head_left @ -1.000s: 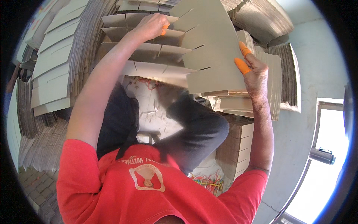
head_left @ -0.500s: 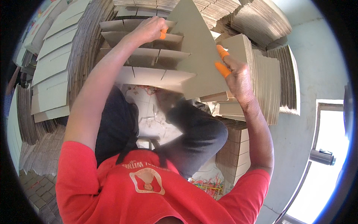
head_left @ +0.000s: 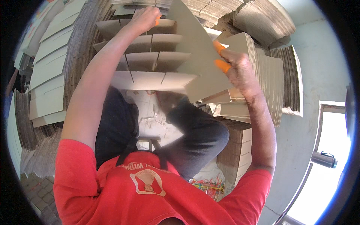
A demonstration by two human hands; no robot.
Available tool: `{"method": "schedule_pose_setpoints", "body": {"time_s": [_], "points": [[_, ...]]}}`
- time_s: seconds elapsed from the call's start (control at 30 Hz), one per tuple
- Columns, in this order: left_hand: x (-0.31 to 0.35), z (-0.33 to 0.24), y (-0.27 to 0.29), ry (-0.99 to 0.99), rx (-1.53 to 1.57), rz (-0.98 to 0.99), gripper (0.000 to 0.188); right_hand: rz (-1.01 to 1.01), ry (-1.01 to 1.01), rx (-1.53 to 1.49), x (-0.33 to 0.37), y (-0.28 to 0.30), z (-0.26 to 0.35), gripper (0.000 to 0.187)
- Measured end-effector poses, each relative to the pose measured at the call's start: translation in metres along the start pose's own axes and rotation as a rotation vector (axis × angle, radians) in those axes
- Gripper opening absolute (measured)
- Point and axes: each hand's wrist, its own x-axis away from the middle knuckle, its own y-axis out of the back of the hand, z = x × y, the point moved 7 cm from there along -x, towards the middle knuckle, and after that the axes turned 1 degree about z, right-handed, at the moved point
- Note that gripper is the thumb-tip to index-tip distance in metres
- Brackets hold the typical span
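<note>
Left hand (head_left: 144, 18) steadies the slotted cardboard strips (head_left: 150, 62) over the lap, right hand (head_left: 236, 67) pinches the tilted cardboard sheet (head_left: 195, 56) into them — a crooked push could buckle the strips.

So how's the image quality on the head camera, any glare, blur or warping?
Head view: strong fisheye warp, with the stacked cardboard sheets bowing toward a black round rim; the window at lower right is blown out white; both hands, left and right, and the slotted cardboard divider look sharp and sunlit; the lap beneath lies in shadow.
</note>
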Motion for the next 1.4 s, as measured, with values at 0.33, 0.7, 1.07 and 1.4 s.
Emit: {"method": "schedule_pose_setpoints", "body": {"time_s": [0.33,0.7,1.07,1.4], "points": [[0.024,-0.051,0.048,-0.117,-0.105,-0.102,0.014,0.001,0.003,0.071,0.003,-0.010,0.010,0.016],[0.135,-0.129,0.015,-0.188,0.198,0.207,0.004,0.252,-0.053,0.261,0.011,-0.076,0.004,0.028],[0.168,-0.098,0.048,-0.241,0.216,-0.169,0.040,-0.190,-0.683,0.802,0.111,0.006,-0.155,0.064],[0.304,-0.065,0.057,-0.225,0.112,-0.311,0.045,-0.275,-0.705,0.833,0.153,-0.012,-0.187,0.060]]}}
